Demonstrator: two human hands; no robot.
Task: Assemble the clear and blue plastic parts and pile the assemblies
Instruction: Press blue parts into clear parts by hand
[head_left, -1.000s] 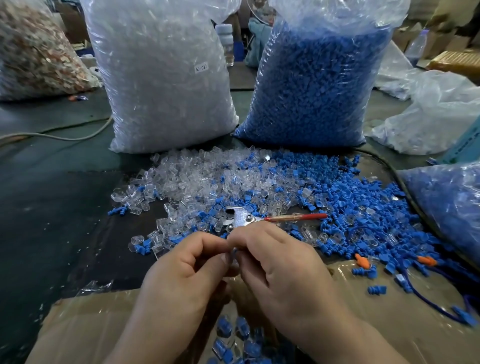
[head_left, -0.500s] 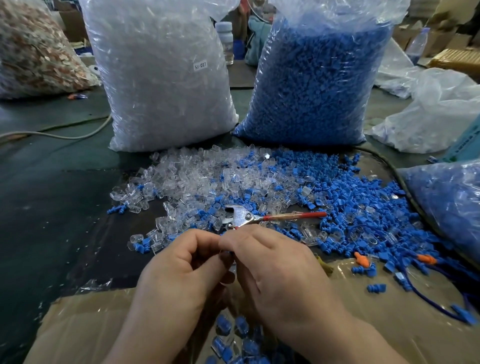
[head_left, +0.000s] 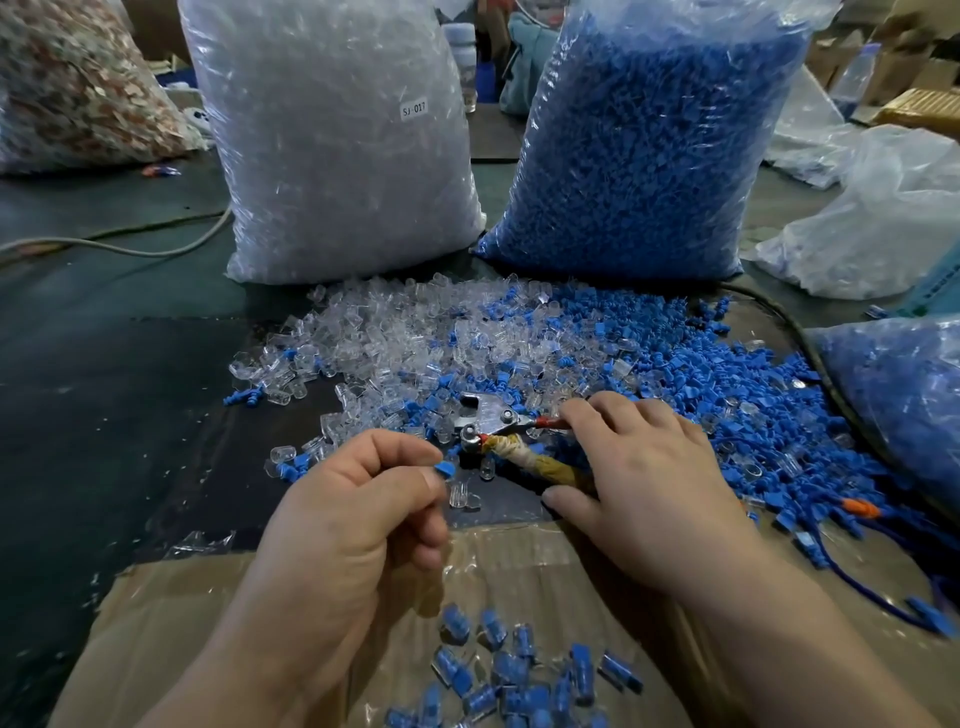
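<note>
With a blue part (head_left: 445, 470) pinched by the left hand (head_left: 353, 514) at mid-frame and the right hand (head_left: 644, 478) spread loosely over the pliers (head_left: 496, 421), the blue part is best held steady until a clear part (head_left: 458, 492) just below is fetched and pressed on squarely.

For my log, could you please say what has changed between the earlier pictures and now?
The hands parted. The right hand moved forward and right onto the handles of the metal pliers-like tool; the left hand stays put, pinching a small blue plastic part. The tool, the loose clear and blue parts and the assembled pile stayed.
</note>
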